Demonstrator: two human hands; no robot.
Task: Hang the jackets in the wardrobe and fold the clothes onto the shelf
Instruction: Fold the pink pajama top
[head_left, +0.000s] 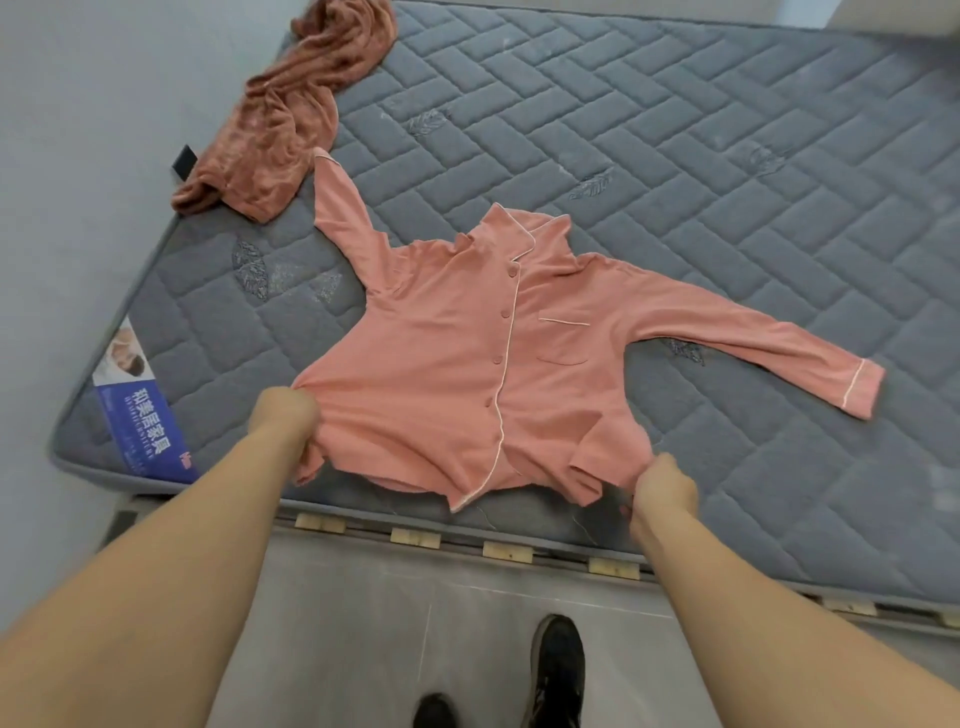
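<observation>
Both hands, left hand (284, 415) at 8 o'clock and right hand (662, 491) at 4, apparently pinch the pink shirt (447, 374) hem; uneven tugging could drag it off the mattress (675, 156) edge.

Bare quilted mattress (701, 130) lies open to a hand across the far side and right end, while the spread pink shirt (457, 364) covers the middle by the near edge and the crumpled rust-brown garment (291, 114) blocks the far left corner beside the wall.
</observation>
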